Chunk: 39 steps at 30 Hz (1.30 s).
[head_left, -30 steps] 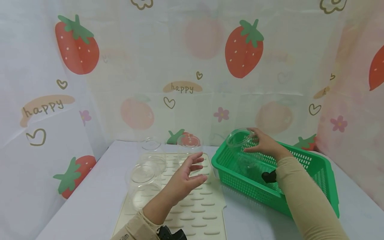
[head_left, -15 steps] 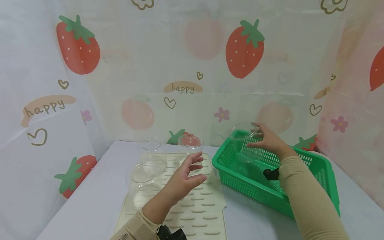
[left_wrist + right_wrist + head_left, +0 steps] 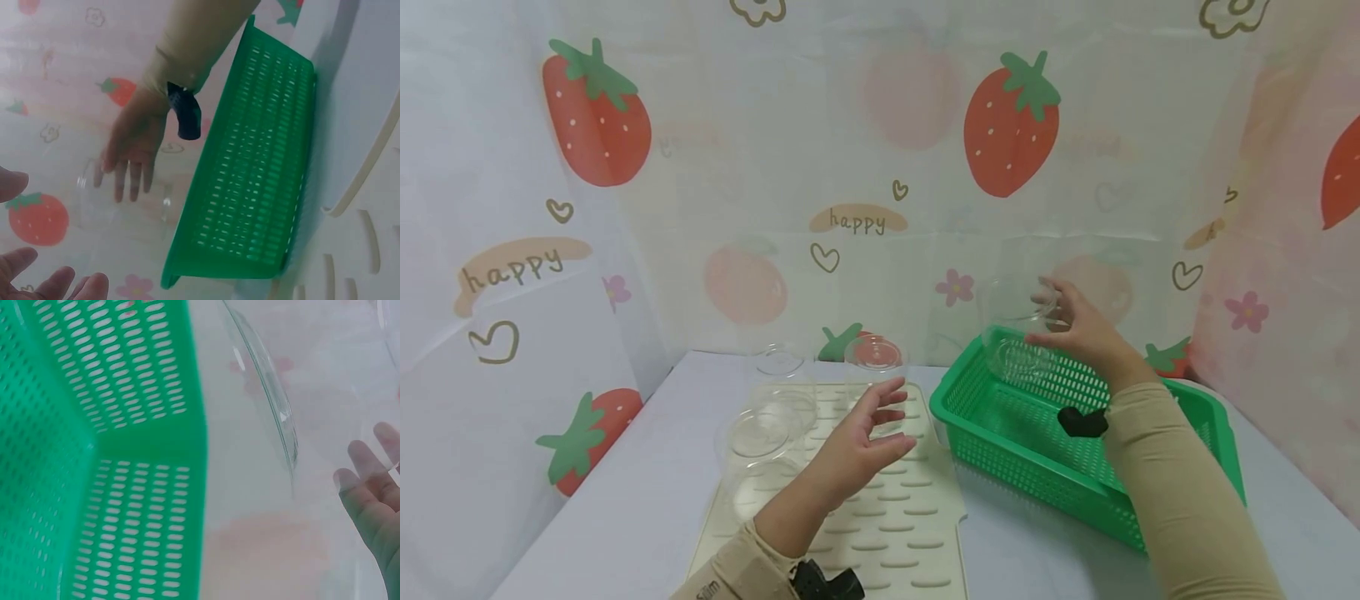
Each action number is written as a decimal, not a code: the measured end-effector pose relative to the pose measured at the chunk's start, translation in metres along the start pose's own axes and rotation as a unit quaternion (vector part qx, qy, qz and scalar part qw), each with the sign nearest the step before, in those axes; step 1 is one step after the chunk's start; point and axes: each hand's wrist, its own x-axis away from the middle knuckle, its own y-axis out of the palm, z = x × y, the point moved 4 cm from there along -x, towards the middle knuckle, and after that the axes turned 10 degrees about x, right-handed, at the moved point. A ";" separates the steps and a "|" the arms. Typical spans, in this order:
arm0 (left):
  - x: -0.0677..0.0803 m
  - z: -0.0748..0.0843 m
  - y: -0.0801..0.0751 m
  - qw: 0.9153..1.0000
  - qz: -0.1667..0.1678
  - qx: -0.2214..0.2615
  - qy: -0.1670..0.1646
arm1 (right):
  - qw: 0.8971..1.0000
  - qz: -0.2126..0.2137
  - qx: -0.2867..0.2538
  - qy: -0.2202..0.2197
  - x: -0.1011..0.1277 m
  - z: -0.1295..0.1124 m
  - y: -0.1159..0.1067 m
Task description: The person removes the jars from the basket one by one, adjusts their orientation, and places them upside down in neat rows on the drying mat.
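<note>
My right hand grips the side of a clear cylindrical container, thumb toward the front and fingers behind it. The see-through container hangs over the far left corner of the green basket, overlapping its rim in the head view. In the left wrist view, fingers show through the container's clear wall. My left hand hovers over the cream ridged mat, fingers parted and holding nothing. Beside it on the mat stand several similar clear containers, including a front one and a back right one.
The basket has slotted walls and sits angled to the right of the mat, on a white tabletop. A hanging sheet with printed strawberries closes off the back and both sides.
My right hand has lifted the clear container up out of the basket and slightly to the right, its base now near rim height. My left hand has stayed in place.
</note>
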 end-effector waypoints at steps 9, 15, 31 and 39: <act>0.002 0.003 -0.002 1.000 0.009 -0.002 0.002 | 0.999 0.000 -0.024 -0.041 0.004 -0.028 -0.003; 0.004 0.006 -0.006 1.000 0.016 -0.006 0.006 | 0.996 -0.016 -0.034 -0.080 0.009 -0.041 0.006; 0.011 0.013 -0.015 1.000 0.024 -0.006 0.006 | 0.972 -0.043 -0.109 -0.202 0.023 -0.082 0.043; 0.018 0.016 -0.020 0.999 0.032 -0.018 0.013 | 0.951 -0.065 -0.181 -0.241 0.034 -0.094 0.063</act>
